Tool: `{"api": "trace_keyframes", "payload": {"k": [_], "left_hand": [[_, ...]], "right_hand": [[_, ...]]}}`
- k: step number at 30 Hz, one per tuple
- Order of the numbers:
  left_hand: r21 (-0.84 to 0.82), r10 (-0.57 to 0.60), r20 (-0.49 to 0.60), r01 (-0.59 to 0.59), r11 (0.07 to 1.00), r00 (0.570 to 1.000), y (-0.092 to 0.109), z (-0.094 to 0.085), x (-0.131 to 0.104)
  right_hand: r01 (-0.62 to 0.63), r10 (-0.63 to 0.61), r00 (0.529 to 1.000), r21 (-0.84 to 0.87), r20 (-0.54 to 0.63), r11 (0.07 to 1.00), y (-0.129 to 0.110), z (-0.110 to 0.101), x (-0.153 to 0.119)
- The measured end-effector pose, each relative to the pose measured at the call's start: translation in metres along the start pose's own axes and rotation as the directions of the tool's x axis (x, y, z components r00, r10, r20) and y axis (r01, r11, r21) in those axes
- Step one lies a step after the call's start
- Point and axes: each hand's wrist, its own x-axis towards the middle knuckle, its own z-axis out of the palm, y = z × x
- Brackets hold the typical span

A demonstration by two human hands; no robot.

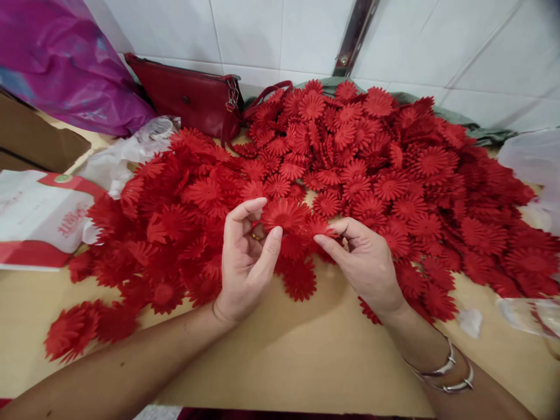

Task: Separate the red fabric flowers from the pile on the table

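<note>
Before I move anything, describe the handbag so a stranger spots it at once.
Start at the white tiled wall behind the table. In front of it, between the purple plastic bag and the heap of red flowers, sits the handbag. Its smooth, darker red sides and metal chain clip set it apart from the bright petals.

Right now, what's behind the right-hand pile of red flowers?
Behind the red flowers: greenish cloth at the back edge, then white tiled wall with a metal strip. Whether the cloth continues underneath can't be seen; the flowers cover that.
</note>
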Motion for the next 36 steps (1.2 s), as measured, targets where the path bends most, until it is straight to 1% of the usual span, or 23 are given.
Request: {"api": "trace_keyframes", "payload": {"k": [1,2,3,4,5,6,7,8,9,10,11,12,14,15,18,21,23,26,28,30,33,34,36], "left_hand": [[-0.022,0.022,0.048,-0.021,1.000,0.999,0.003,-0.001,-0.002],[-0.053,0.046,0.129,-0.039,0.998,0.991,0.006,-0.001,-0.003],[-0.086,0.072,0.247,-0.052,0.995,0.966,0.010,-0.002,-0.005],[-0.112,0.102,0.399,-0.062,0.992,0.911,0.013,-0.002,-0.006],[-0.133,0.131,0.547,-0.068,0.989,0.827,0.016,-0.001,-0.007],[-0.150,0.156,0.670,-0.074,0.986,0.726,0.018,-0.001,-0.008],[-0.159,0.172,0.755,-0.078,0.984,0.633,0.020,0.001,-0.009],[-0.158,0.177,0.805,-0.082,0.984,0.567,0.021,0.003,-0.010],[-0.149,0.172,0.833,-0.086,0.985,0.526,0.022,0.005,-0.011],[-0.133,0.159,0.848,-0.088,0.987,0.505,0.023,0.008,-0.013],[-0.109,0.139,0.859,-0.089,0.990,0.492,0.023,0.011,-0.015],[-0.086,0.118,0.871,-0.090,0.992,0.477,0.024,0.015,-0.017],[-0.054,0.096,0.888,-0.105,0.993,0.450,0.024,0.024,-0.020],[-0.045,0.095,0.889,-0.122,0.992,0.447,0.024,0.030,-0.021],[-0.017,0.129,0.862,-0.227,0.974,0.490,0.019,0.049,-0.018],[0.033,0.121,0.844,-0.276,0.961,0.522,0.008,0.064,-0.010],[0.054,0.108,0.829,-0.270,0.961,0.549,-0.001,0.066,-0.006],[0.100,0.079,0.759,-0.235,0.967,0.646,-0.012,0.056,-0.001],[0.136,0.048,0.683,-0.191,0.972,0.729,-0.018,0.043,0.005],[0.185,-0.002,0.608,-0.139,0.973,0.794,-0.025,0.030,0.014],[0.218,-0.056,0.526,-0.070,0.973,0.849,-0.036,0.015,0.029],[0.214,-0.057,0.483,-0.054,0.975,0.874,-0.038,0.012,0.033],[0.187,-0.037,0.439,-0.051,0.981,0.898,-0.040,0.008,0.037]], "right_hand": [[-0.003,0.003,1.000,0.001,-0.020,1.000,0.000,-0.002,0.001],[-0.003,0.004,0.998,0.010,-0.057,1.000,0.002,-0.004,0.002],[0.003,-0.001,0.994,0.020,-0.107,1.000,0.004,-0.007,0.005],[0.015,-0.010,0.987,0.026,-0.161,1.000,0.006,-0.010,0.007],[0.027,-0.021,0.980,0.031,-0.197,0.999,0.008,-0.013,0.010],[0.040,-0.032,0.981,0.039,-0.192,0.998,0.010,-0.015,0.013],[0.050,-0.042,0.989,0.055,-0.143,0.997,0.011,-0.017,0.016],[0.052,-0.047,0.997,0.077,-0.067,0.996,0.011,-0.018,0.017],[0.051,-0.053,0.999,0.097,0.012,0.994,0.010,-0.019,0.019],[0.057,-0.064,0.996,0.107,0.063,0.993,0.009,-0.020,0.019],[0.073,-0.080,0.995,0.103,0.066,0.992,0.006,-0.020,0.019],[0.098,-0.100,0.995,0.081,0.021,0.992,0.004,-0.021,0.019],[0.153,-0.150,0.979,0.014,-0.139,0.988,0.002,-0.022,0.019],[0.175,-0.174,0.961,-0.014,-0.213,0.984,0.002,-0.023,0.019],[0.215,-0.222,0.912,-0.058,-0.345,0.975,0.005,-0.027,0.021],[0.237,-0.253,0.890,-0.089,-0.379,0.968,0.010,-0.028,0.024],[0.242,-0.264,0.887,-0.105,-0.379,0.965,0.014,-0.029,0.026],[0.247,-0.264,0.900,-0.091,-0.347,0.965,0.020,-0.029,0.028],[0.251,-0.264,0.913,-0.081,-0.311,0.964,0.022,-0.027,0.028],[0.253,-0.264,0.926,-0.076,-0.270,0.964,0.020,-0.023,0.026],[0.237,-0.251,0.946,-0.090,-0.203,0.967,0.009,-0.017,0.019],[0.229,-0.246,0.953,-0.110,-0.178,0.967,0.004,-0.015,0.016],[0.216,-0.239,0.964,-0.177,-0.118,0.960,-0.007,-0.013,0.012]]}}
